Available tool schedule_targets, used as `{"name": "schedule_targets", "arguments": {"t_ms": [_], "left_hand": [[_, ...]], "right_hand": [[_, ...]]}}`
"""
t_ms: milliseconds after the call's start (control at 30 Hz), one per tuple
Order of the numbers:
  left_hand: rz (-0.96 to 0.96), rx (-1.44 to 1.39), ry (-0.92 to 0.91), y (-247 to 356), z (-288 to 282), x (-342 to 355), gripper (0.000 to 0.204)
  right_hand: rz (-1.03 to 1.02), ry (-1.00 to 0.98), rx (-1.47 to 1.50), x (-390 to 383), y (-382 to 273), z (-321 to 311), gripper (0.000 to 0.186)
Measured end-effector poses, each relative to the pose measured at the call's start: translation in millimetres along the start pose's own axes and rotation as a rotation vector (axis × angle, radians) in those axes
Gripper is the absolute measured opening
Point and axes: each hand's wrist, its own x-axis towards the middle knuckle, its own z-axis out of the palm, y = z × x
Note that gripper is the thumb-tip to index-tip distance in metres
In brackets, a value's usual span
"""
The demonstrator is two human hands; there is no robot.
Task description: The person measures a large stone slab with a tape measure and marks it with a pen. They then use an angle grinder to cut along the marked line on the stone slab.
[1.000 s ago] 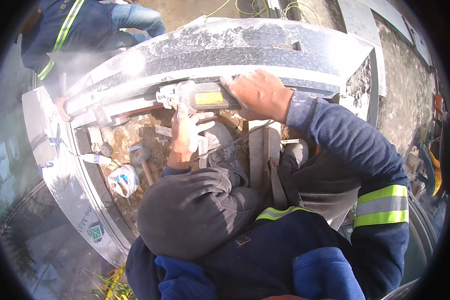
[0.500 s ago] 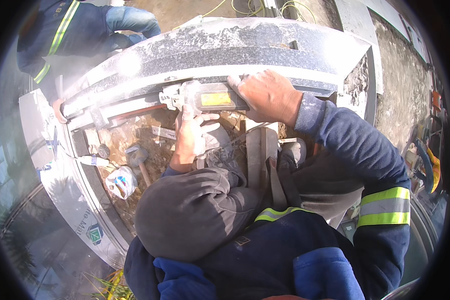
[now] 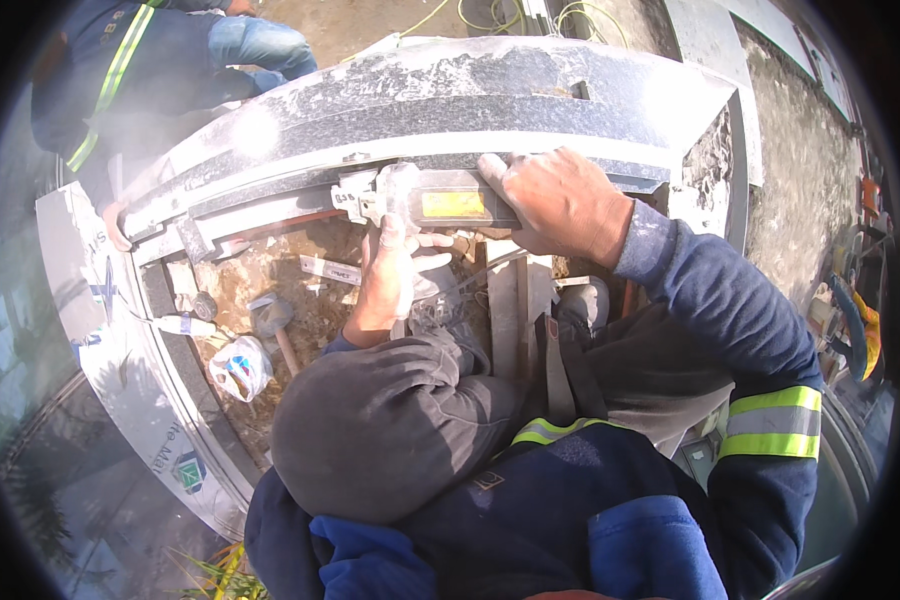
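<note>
A grey angle grinder (image 3: 454, 204) with a yellow label lies along the inner edge of the speckled stone slab (image 3: 440, 112). My right hand (image 3: 562, 205) is closed round its rear body. Below the grinder's head, my left hand (image 3: 390, 280) steadies it from underneath, thumb or forefinger up against the housing and the other fingers pointing right, partly spread. The disc and its exact contact with the stone are hidden from view. Pale dust hangs over the slab's left part.
A co-worker's hand (image 3: 117, 226) rests at the slab's left end. Below on the soil lie a hammer (image 3: 283, 330), a white plastic bag (image 3: 240, 368) and a printed strip (image 3: 330, 268). Wooden boards (image 3: 519, 310) stand between my legs. Yellow cable (image 3: 492, 20) loops behind the slab.
Both my hands and the angle grinder have shifted slightly to the right along the slab edge. Another hand of the co-worker now shows at the top left.
</note>
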Motion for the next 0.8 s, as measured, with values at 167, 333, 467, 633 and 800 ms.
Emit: {"name": "schedule_targets", "arguments": {"t_ms": [167, 333, 467, 633, 800], "left_hand": [[-0.008, -0.051, 0.071, -6.1, -10.6, 6.7, 0.08], [-0.073, -0.065, 0.117, -7.2, -37.3, 14.1, 0.086], [-0.051, 0.029, 0.073, -6.1, -17.3, 10.1, 0.092], [0.071, 0.046, -0.005, -3.7, 24.6, -0.3, 0.087], [-0.181, 0.027, -0.005, 2.0, 6.9, 1.2, 0.082]], "right_hand": [[-0.039, 0.008, 0.047, 15.5, 3.6, 13.4, 0.051], [-0.072, -0.032, 0.063, 33.1, 4.5, 24.3, 0.056], [-0.043, -0.02, 0.051, 16.2, 7.6, 15.2, 0.059], [-0.003, -0.054, 0.009, -10.9, 12.6, -4.0, 0.062], [-0.043, 0.001, 0.032, -9.3, 16.2, -0.9, 0.047]]}}
